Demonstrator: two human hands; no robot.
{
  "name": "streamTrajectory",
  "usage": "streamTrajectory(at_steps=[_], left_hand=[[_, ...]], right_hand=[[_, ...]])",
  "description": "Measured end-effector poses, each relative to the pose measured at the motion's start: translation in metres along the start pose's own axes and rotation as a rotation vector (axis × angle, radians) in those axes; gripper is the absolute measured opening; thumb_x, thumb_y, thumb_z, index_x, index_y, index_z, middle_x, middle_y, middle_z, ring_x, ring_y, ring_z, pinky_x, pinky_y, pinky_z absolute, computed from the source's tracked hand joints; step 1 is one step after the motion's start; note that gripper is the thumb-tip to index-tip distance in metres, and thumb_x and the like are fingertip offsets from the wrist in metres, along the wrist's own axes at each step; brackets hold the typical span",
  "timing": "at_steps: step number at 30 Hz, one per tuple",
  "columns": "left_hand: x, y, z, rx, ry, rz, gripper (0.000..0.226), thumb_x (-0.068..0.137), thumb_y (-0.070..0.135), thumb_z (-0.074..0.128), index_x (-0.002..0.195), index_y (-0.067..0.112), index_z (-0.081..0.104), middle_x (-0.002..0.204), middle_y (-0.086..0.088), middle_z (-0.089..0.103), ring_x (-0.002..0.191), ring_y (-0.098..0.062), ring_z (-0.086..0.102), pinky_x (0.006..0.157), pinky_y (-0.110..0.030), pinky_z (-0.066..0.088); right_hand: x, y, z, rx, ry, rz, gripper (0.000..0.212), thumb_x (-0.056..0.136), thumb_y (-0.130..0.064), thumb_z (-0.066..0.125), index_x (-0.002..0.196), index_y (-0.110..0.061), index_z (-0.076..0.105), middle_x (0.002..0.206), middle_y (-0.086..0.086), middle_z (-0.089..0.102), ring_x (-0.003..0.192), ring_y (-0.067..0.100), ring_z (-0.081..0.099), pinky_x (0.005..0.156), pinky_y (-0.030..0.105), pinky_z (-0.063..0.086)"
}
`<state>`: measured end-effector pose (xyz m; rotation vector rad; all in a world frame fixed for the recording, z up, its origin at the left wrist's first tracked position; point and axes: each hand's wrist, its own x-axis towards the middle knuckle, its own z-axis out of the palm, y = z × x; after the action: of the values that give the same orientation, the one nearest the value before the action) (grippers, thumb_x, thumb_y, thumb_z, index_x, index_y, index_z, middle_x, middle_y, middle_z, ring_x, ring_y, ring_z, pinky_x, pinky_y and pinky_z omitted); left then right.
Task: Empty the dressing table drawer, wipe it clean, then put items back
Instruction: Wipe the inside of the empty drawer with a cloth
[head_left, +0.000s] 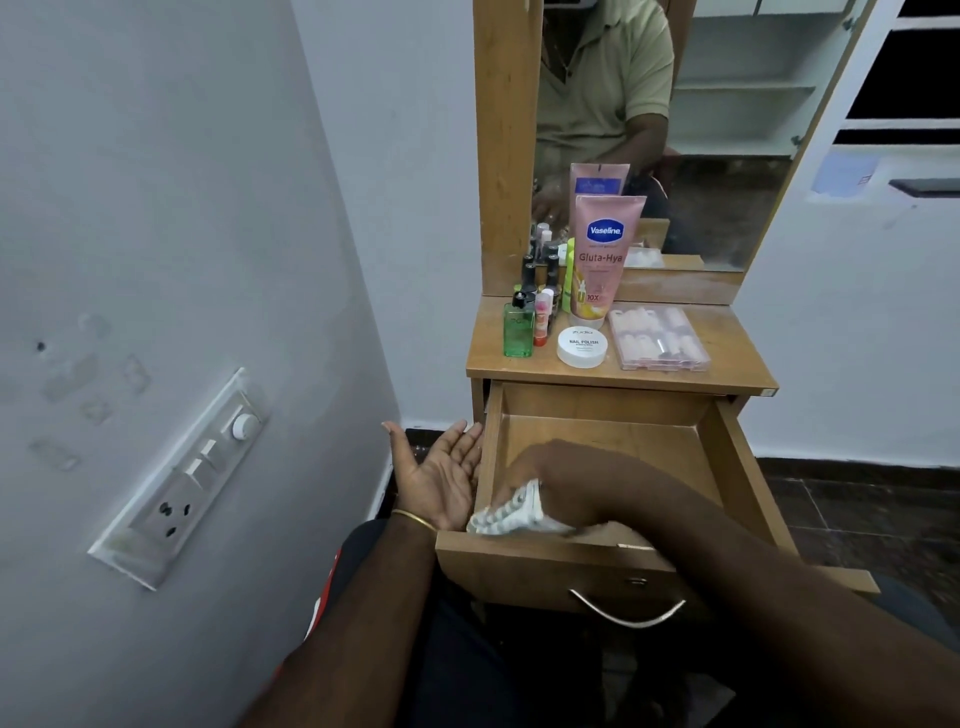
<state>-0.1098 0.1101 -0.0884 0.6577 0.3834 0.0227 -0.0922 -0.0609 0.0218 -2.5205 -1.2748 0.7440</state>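
The drawer (613, 447), made of light brown wood with a smooth flat bottom, is pulled out toward the camera, and a curved metal handle (627, 613) hangs on its front panel. Inside the drawer, at its front left corner, the right hand (540, 478) grips a white cloth (511, 514) with a bumpy texture and presses it against the wood. Just outside the left wall of the drawer, the left hand (441, 478) is held with the palm up and the fingers straight and slightly apart, holding nothing; a thin gold bangle (413, 518) is on its wrist. Above the drawer, on the counter (737, 364), stand a pink tube (605, 254), a square green bottle (518, 330), a round white jar (582, 346) and a flat clear plastic box (657, 338). Behind them a mirror (727, 182) rises in a wooden frame.
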Motion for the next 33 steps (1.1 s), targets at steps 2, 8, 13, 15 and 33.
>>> streamTrajectory(at_steps=[2, 8, 13, 15, 33], left_hand=[[-0.003, 0.007, 0.003, 0.007, -0.003, -0.029, 0.12, 0.067, 0.095, 0.029, 0.143, 0.004, 0.04, 0.143, -0.021, 0.05, 0.133, -0.035, 0.047, 0.118, -0.051, 0.025], [-0.01, 0.03, 0.032, 0.177, 0.035, -0.119, 0.118, 0.073, 0.092, 0.022, 0.15, 0.002, 0.03, 0.152, -0.023, 0.037, 0.139, -0.038, 0.038, 0.115, -0.053, 0.029], [-0.003, 0.03, 0.055, 0.266, 0.201, -0.044, 0.109, 0.082, 0.085, 0.017, 0.15, 0.001, 0.028, 0.154, -0.019, 0.035, 0.143, -0.03, 0.033, 0.117, -0.041, 0.023], [0.0, 0.022, 0.065, 0.236, 0.275, 0.003, 0.106, 0.084, 0.083, 0.021, 0.149, 0.0, 0.031, 0.154, -0.019, 0.035, 0.143, -0.031, 0.032, 0.118, -0.04, 0.024], [0.003, -0.055, 0.117, 0.98, 0.153, 0.587, 0.077, 0.086, 0.069, 0.027, 0.132, 0.012, 0.051, 0.135, -0.004, 0.053, 0.124, -0.019, 0.048, 0.104, -0.038, 0.038]], right_hand=[[-0.005, -0.003, -0.005, 0.094, 0.17, -0.104, 0.031, 0.089, -0.009, 0.06, 0.115, -0.019, 0.073, 0.115, 0.001, 0.068, 0.103, 0.019, 0.06, 0.091, 0.035, 0.048], [-0.009, -0.02, 0.02, -0.02, 0.285, -0.367, 0.03, 0.079, -0.017, 0.059, 0.098, -0.031, 0.076, 0.106, -0.01, 0.065, 0.101, 0.008, 0.053, 0.081, 0.029, 0.037], [-0.042, 0.022, 0.017, 0.024, 0.228, -0.239, 0.031, 0.081, -0.014, 0.07, 0.102, -0.036, 0.076, 0.113, -0.016, 0.062, 0.109, 0.011, 0.051, 0.092, 0.036, 0.044], [-0.064, 0.049, 0.018, -0.001, 0.248, -0.197, 0.036, 0.077, -0.012, 0.075, 0.1, -0.041, 0.074, 0.116, -0.02, 0.061, 0.112, 0.011, 0.052, 0.095, 0.039, 0.045], [-0.214, 0.197, 0.001, 0.096, 0.41, 0.112, 0.035, 0.083, -0.003, 0.068, 0.087, -0.037, 0.072, 0.103, -0.014, 0.069, 0.096, 0.003, 0.065, 0.083, 0.031, 0.055]])
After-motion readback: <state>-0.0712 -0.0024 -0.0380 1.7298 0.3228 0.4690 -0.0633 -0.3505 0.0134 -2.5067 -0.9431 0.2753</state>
